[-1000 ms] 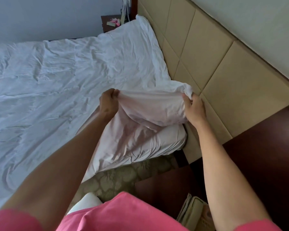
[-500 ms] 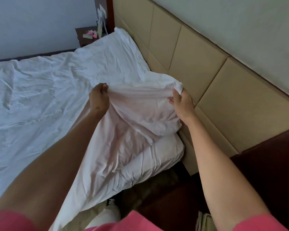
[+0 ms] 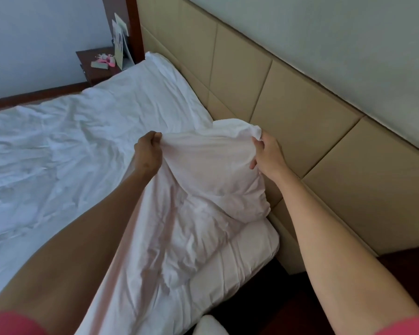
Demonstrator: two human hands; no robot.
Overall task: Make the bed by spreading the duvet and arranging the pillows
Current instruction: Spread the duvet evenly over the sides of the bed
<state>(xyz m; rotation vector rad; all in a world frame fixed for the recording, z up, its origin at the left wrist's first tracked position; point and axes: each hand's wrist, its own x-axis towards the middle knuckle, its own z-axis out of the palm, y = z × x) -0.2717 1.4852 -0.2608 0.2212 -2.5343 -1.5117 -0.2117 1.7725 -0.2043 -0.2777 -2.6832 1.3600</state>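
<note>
Head view, sole camera. Rumpled white fabric duvet lies across most of the bed, with its near head-end corner lifted off the white ribbed mattress, which shows bare below. Left hand grasps the top edge, fingers curled into a bunch of cloth. Right hand pinches the corner tip just beside the beige padded panel headboard. Cloth hangs slack between the two grips and drapes over the bed's near side. No pillows identifiable on the bed.

Judgement: spreading step, corner not yet laid. Risks: the small pinch at the right could slip off the tip if pulled hard; uneven pull would leave this corner folded or skewed; overhang may drag toward the floor. Dark wooden nightstand at the far side carries small pink items.
</note>
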